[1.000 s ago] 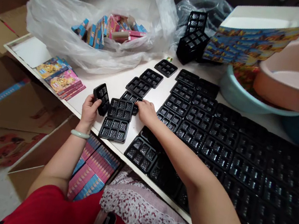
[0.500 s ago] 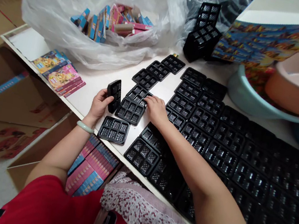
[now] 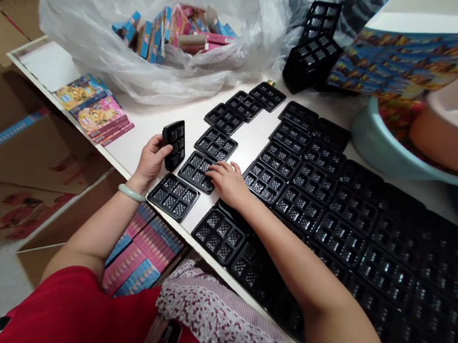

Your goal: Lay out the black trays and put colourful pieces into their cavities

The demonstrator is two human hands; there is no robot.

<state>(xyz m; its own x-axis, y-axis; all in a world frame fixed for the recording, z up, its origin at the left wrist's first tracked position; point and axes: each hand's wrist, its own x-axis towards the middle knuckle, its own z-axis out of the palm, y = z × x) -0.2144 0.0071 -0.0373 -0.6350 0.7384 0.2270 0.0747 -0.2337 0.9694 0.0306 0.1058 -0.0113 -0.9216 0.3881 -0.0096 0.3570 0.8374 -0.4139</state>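
Note:
My left hand (image 3: 151, 162) grips a small stack of black six-cell plastic trays (image 3: 174, 143), held on edge above the table's front side. Its thumb presses against the cells. My right hand (image 3: 229, 183) is open, fingers stretched out and their tips on the right edge of a flat black tray (image 3: 196, 169). Just beyond lies another tray (image 3: 216, 144), and a nearer tray (image 3: 174, 196) rests by the table edge, below my left hand. More trays (image 3: 244, 106) continue this column toward the back.
Rows of black trays (image 3: 341, 238) cover the table's right side. Behind stand a clear plastic bag (image 3: 139, 76) with small blue and pink boxes (image 3: 158, 35), stacked trays (image 3: 312, 62), and basins (image 3: 376, 141). Flat printed cartons (image 3: 97, 113) lie left; a cardboard box (image 3: 27, 159) stands beside the table.
My right hand has moved nearer to me, from the farther tray to the one before it. The tray closest to the edge has turned slightly. My left hand still holds the stack.

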